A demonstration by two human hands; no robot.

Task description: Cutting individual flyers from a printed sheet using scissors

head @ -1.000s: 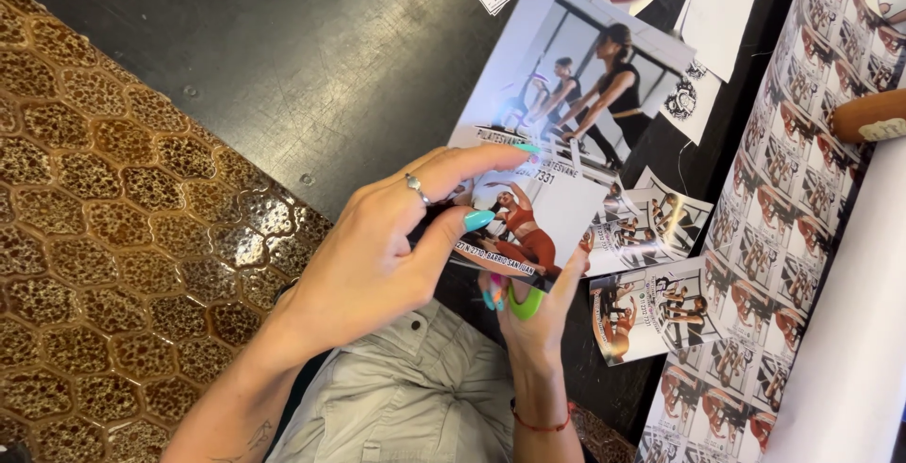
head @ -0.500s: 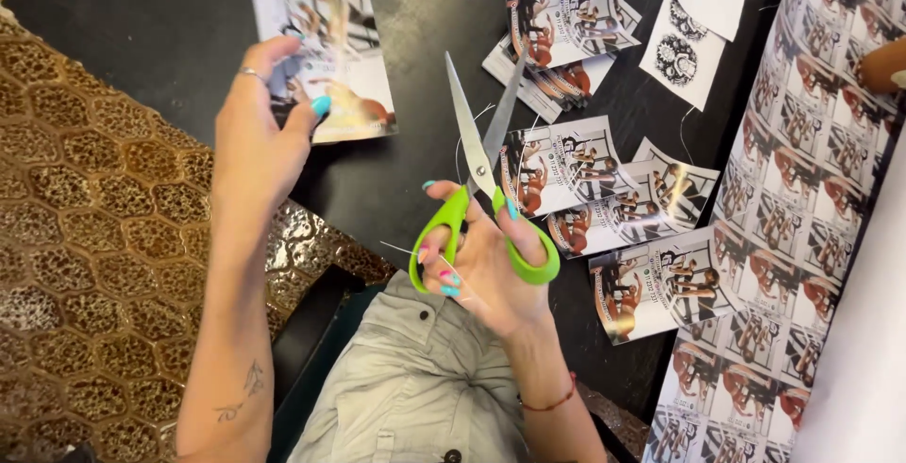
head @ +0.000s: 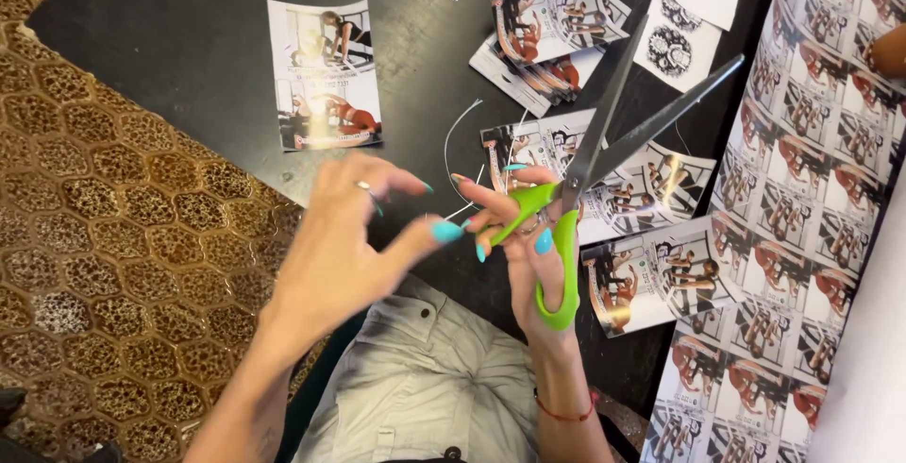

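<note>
Scissors [head: 576,189], green-handled with steel blades apart, fill the right hand [head: 528,255]; left hand [head: 344,246] open.

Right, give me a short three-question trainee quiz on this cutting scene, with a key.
1. True or false: the blades of the green-handled scissors are spread apart.
2. Which hand holds the scissors? A) left hand B) right hand C) both
3. Fill in: the single cut-out photo card lies on the black table, to the ____ of the scissors in the head view.

Key:
1. True. The two blades form an open V pointing up and to the right.
2. B. The left hand is empty, its fingertips close to the right hand's.
3. Left. It lies apart from the loose pile of photo cards and the uncut printed sheet on the right.
</note>
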